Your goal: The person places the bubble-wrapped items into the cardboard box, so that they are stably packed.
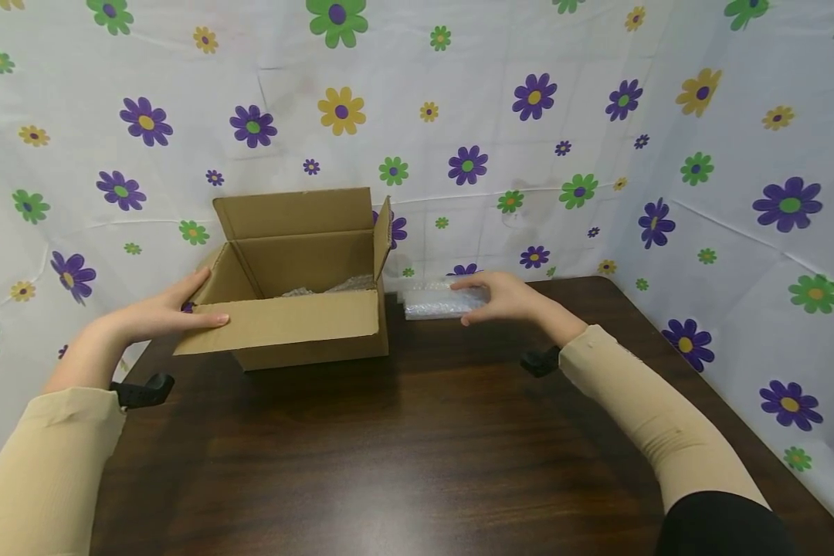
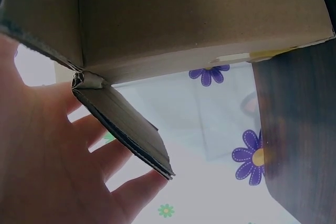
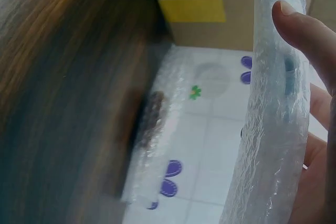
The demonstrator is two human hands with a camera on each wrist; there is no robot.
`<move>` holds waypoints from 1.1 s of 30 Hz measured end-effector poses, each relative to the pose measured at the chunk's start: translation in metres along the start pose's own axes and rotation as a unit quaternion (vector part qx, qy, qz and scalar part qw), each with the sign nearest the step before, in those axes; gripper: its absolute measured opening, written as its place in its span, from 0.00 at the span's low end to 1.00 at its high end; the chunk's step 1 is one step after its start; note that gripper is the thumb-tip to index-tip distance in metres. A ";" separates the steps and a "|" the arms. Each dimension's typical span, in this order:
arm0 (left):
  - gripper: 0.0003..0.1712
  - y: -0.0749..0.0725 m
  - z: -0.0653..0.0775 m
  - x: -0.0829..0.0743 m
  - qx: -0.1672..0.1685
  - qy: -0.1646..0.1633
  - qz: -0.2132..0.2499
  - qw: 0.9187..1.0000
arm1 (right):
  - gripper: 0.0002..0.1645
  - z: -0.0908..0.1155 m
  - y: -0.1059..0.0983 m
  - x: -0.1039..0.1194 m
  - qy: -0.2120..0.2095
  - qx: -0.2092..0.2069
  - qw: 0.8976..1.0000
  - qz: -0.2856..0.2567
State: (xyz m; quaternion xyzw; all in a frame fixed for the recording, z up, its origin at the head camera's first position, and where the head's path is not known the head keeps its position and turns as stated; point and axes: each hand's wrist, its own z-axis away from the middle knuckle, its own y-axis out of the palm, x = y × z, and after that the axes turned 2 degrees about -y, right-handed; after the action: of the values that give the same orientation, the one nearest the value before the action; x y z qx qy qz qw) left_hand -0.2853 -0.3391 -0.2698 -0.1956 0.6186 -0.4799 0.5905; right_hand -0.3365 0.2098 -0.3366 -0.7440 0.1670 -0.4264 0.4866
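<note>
An open cardboard box (image 1: 313, 351) stands at the back left of the table with its flaps raised or folded out. My left hand (image 1: 170, 309) grips its left corner, thumb on the front flap (image 1: 285, 320). In the left wrist view the left hand's fingers (image 2: 131, 192) spread along a smaller side flap (image 2: 128, 124). My right hand (image 1: 503, 297) holds a bubble-wrapped packet (image 3: 275, 108) between thumb and fingers, right of the box. What is inside the wrap is unclear. A second bubble-wrapped packet (image 3: 163, 124), with something brown showing through, lies on the table beyond it.
Crumpled clear wrapping (image 1: 350, 284) shows inside the box. Behind and to the right of the dark wooden table (image 1: 417, 448) hangs a white flowered cloth (image 1: 403, 100). Yellow tape (image 3: 193, 10) sticks to the box's side.
</note>
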 end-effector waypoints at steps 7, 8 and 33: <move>0.59 0.000 0.000 0.001 0.002 0.005 -0.001 1.000 | 0.39 0.007 -0.010 0.014 -0.022 0.000 1.000 0.009; 0.59 0.000 -0.001 0.000 0.003 0.004 -0.001 1.000 | 0.38 0.008 -0.012 0.016 -0.024 -0.002 1.000 0.011; 0.59 0.000 0.001 0.001 0.005 0.008 0.004 1.000 | 0.37 0.030 -0.042 0.075 -0.141 -0.008 0.990 0.013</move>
State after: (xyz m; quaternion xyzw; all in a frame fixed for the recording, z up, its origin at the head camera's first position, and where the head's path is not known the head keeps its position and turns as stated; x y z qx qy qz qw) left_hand -0.2841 -0.3400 -0.2704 -0.1867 0.6216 -0.4818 0.5888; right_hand -0.2757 0.1972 -0.2697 -0.7980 0.1099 -0.3098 0.5051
